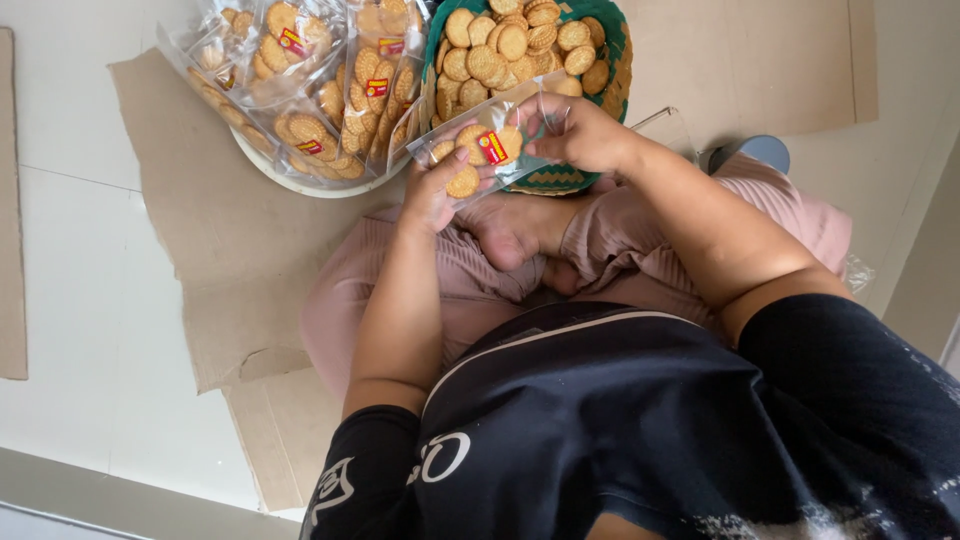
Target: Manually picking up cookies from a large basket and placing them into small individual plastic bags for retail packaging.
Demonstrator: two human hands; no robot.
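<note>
I sit cross-legged on the floor. Both my hands hold one clear plastic bag (487, 140) of round golden biscuits with a small red and yellow label. My left hand (432, 190) grips the bag's lower end, fingers under the biscuits. My right hand (583, 132) pinches the bag's upper open end. Just beyond the bag stands a green woven basket (618, 62) heaped with loose biscuits (515, 45).
A white round tray (300, 182) at the upper left carries several filled biscuit bags (310, 85). Flattened brown cardboard (215, 240) covers the pale floor under me. A clear plastic piece (668, 130) and a grey object (758, 152) lie beside my right knee.
</note>
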